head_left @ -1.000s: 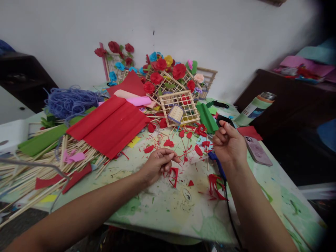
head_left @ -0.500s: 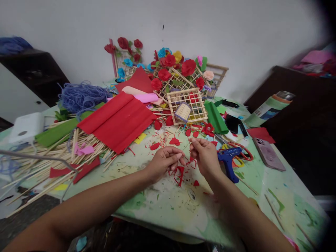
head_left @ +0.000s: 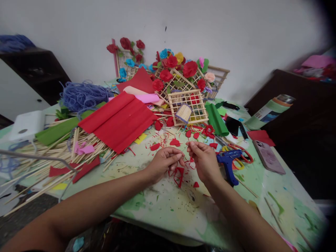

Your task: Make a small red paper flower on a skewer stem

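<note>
Over the middle of the table, my left hand (head_left: 168, 161) has its thumb and fingers pressed together; anything between them is too small to name. My right hand (head_left: 203, 156) is closed in a pinch a little to the right, its fingertips on something thin that I cannot make out. Cut red petals (head_left: 174, 142) and fine red scraps (head_left: 179, 176) lie around and below both hands. Beside my right hand rests a blue glue gun (head_left: 229, 161), with orange-handled scissors (head_left: 245, 153) behind it.
Red paper (head_left: 118, 120) and thin sticks (head_left: 61, 154) cover the left side, near blue yarn (head_left: 83, 96). A stick lattice (head_left: 187, 106) and paper flowers (head_left: 190, 69) stand at the back. A phone (head_left: 269, 157) and a bottle (head_left: 270, 112) are on the right.
My right hand has shifted slightly down, its fingertips a little closer to my left hand. My left hand is nearly still, and the view has moved slightly.
</note>
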Demonstrator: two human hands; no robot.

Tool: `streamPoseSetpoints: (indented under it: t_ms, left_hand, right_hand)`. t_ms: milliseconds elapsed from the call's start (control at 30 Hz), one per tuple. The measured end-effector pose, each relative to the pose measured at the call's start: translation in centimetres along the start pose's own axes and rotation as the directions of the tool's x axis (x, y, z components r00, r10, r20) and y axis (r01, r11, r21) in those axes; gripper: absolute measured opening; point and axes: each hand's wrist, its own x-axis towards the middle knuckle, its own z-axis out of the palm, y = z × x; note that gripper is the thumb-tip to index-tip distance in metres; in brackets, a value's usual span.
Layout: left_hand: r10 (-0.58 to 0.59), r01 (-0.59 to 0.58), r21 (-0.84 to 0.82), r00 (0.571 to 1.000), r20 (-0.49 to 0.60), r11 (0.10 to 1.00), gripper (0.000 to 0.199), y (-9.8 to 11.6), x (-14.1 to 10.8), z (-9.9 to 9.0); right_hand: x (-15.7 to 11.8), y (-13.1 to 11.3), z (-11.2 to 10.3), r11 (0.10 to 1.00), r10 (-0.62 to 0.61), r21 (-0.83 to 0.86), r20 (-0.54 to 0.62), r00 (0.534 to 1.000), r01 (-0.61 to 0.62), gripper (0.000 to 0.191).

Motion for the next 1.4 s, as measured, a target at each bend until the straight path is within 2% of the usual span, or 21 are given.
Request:
streamPoseSetpoints:
  t_ms: [333,800,1400]
  left_hand:
    - [-0.009,0.008,0.023,1.0,0.016,1.0,0.027,-0.19,0.04,-0.14]
    - [-0.023,0.024,0.015,0.999,-0.025,1.0,0.027,-0.13,0.11,-0.11]
    - [-0.026,0.026,0.025,0.999,-0.023,0.999,0.026,-0.28,0.19,-0.31]
  right_hand:
    - [0.24,0.46,0.05,1.0,0.031,0.002,-0.02,0.999,-0.031,0.024]
    - [-0.11,0.25,0.22,0.997,-0.02,-0.074,-0.024,1.0,0.018,0.024]
    - [-0.27,0.39,0.19,0.996,-0.056,-0.065,-0.01,0.998,0.055,0.02]
